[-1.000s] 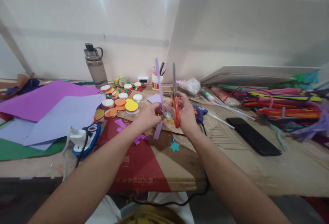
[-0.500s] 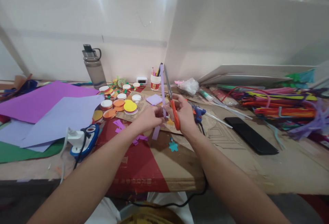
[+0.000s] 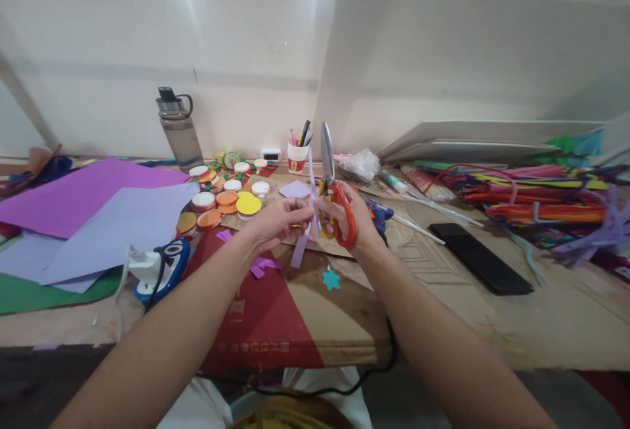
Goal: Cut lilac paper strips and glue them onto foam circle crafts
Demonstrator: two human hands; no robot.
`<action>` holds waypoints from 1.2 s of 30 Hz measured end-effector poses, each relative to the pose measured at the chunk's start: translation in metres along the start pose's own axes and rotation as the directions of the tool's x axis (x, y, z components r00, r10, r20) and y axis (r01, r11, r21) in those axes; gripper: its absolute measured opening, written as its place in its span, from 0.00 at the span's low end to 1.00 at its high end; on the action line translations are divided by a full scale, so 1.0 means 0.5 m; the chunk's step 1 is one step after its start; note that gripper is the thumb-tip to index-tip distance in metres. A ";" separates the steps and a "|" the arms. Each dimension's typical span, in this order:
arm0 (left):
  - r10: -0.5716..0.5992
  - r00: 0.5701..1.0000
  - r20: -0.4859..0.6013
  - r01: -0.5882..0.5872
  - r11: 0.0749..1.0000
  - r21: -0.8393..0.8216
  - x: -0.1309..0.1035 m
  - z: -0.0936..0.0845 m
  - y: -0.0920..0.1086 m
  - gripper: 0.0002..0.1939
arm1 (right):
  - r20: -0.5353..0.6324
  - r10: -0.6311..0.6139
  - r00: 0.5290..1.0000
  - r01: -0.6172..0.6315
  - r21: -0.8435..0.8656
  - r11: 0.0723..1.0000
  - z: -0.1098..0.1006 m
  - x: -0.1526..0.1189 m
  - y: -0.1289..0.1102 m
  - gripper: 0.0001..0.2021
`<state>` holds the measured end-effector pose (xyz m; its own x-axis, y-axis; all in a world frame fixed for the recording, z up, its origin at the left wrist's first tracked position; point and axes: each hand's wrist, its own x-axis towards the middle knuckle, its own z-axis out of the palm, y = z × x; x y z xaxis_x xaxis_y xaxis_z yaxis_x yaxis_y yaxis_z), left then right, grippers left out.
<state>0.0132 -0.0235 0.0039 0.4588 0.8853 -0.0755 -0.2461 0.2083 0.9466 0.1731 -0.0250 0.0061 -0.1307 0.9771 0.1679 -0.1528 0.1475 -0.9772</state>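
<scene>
My left hand (image 3: 285, 220) pinches a narrow light purple paper strip (image 3: 312, 176), which stands upright between the hands. In my right hand (image 3: 352, 216) are scissors (image 3: 345, 219) with red-orange handles, their blades pointing up and away. The right fingertips meet the strip beside the left ones. Below the hands lies another light purple strip (image 3: 298, 252) on the cardboard. Bright purple paper scraps (image 3: 266, 265) rest left of it, and a teal star-shaped cutout (image 3: 331, 279) is nearer to me.
Round paper-covered discs (image 3: 227, 202) and a water bottle (image 3: 180, 130) stand at left, by large purple sheets (image 3: 132, 219). A pen cup (image 3: 296, 157) is at the back. To the right are a blue glue gun (image 3: 380, 217), a black phone (image 3: 480, 260) and colourful pipe cleaners (image 3: 546, 199).
The scissors have turned in my right hand, so the blades show their flat side and the handle loop faces me. Both hands have come together on the strip, which sits lower.
</scene>
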 end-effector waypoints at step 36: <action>0.277 0.848 -0.452 -0.390 0.904 -0.178 -0.006 -0.099 0.077 0.11 | 0.260 0.020 0.965 0.095 -0.422 0.902 -0.001 -0.014 0.002 0.15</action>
<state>-0.0397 0.0024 0.0252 -0.0649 0.9963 0.0560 -0.5532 -0.0826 0.8289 0.1745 -0.0318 0.0038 -0.3841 0.9062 0.1767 0.2628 0.2908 -0.9200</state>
